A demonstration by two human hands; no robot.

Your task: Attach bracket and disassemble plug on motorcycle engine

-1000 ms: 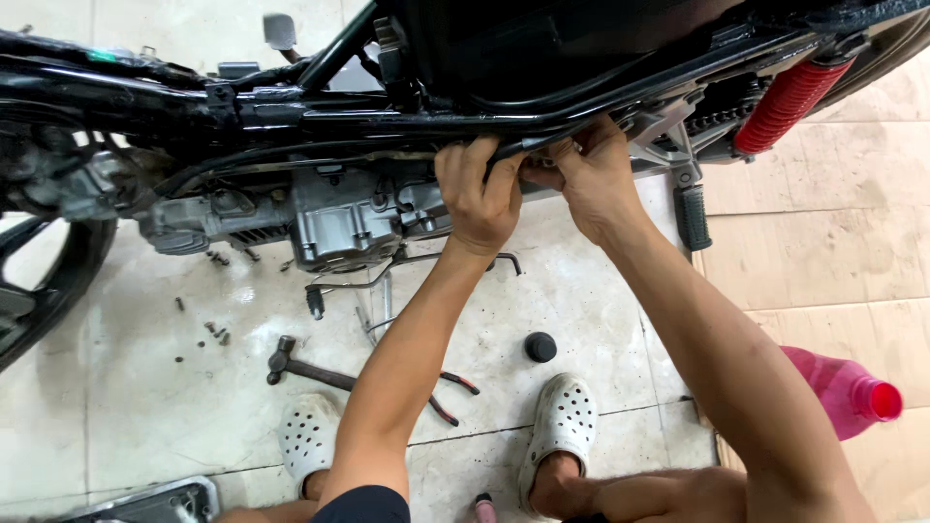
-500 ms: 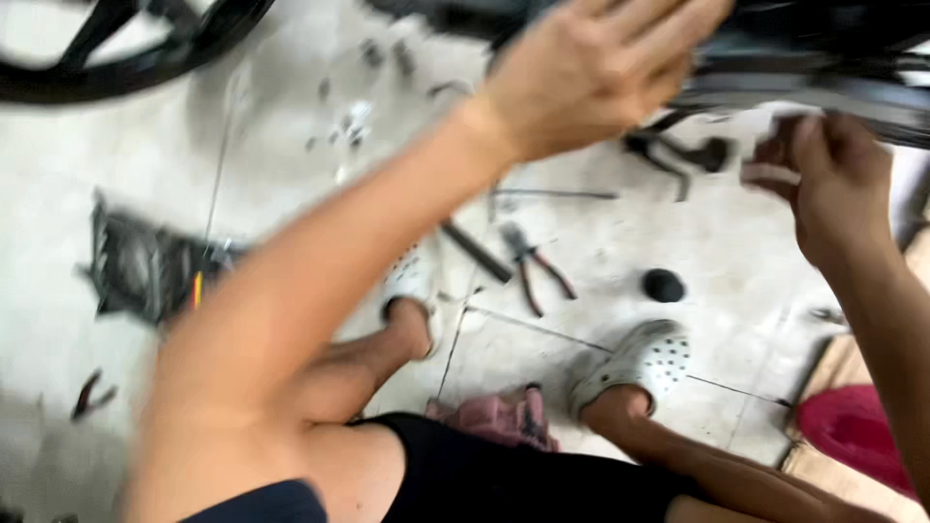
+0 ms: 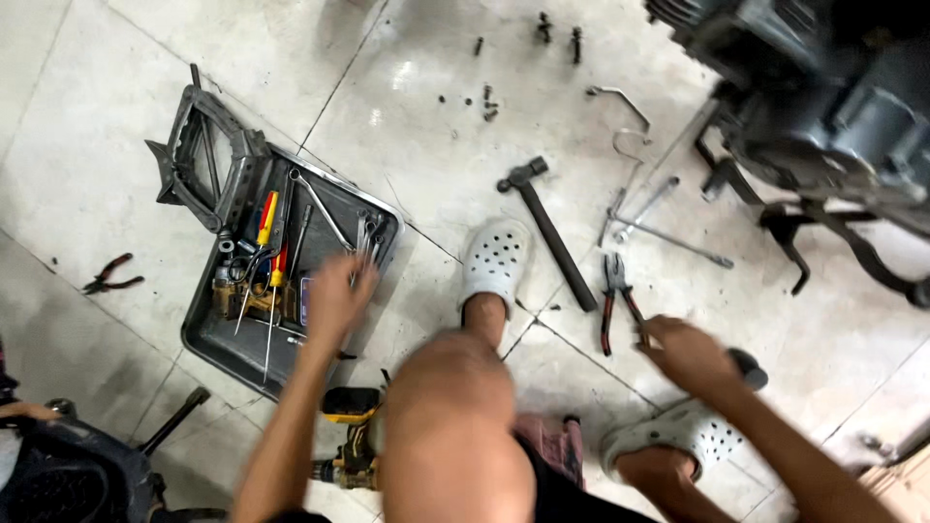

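Left hand: the left hand (image 3: pixel 336 293) reaches out over the dark grey metal tool tray (image 3: pixel 208 334) on the floor; fingers loosely spread and open, gripping nothing that can be made out; motion blur hides whether the fingertips touch the tools
Tray contents: a yellow-and-red-handled screwdriver (image 3: pixel 265 219) near the far end; long silver spanners (image 3: pixel 325 215) lying lengthwise just beyond the fingers; smaller brass-coloured parts at the near left corner; a dark angular metal frame (image 3: pixel 199 160) leans on the tray's far edge
Right hand: the right hand (image 3: pixel 690 354) is low over the pale tiled floor (image 3: pixel 97 77), fingers curled at the handle ends of the red-and-black-handled pliers (image 3: pixel 616 300); cannot tell if it grips them or only touches
Pliers: lying on the tiles between the two white perforated clogs (image 3: pixel 494 261), jaws pointing away from the person
Nearby: a black-handled hammer (image 3: pixel 547 232) just beside the left clog; thin silver rods (image 3: pixel 668 232) further right; loose dark bolts (image 3: pixel 484 102) scattered beyond
Engine: the dark motorcycle engine block (image 3: pixel 823 107) fills the upper right corner
Near edge: a yellow-and-black cordless drill (image 3: pixel 351 436) lies under the left forearm; small red-handled pliers (image 3: pixel 111 276) lie well apart at the left
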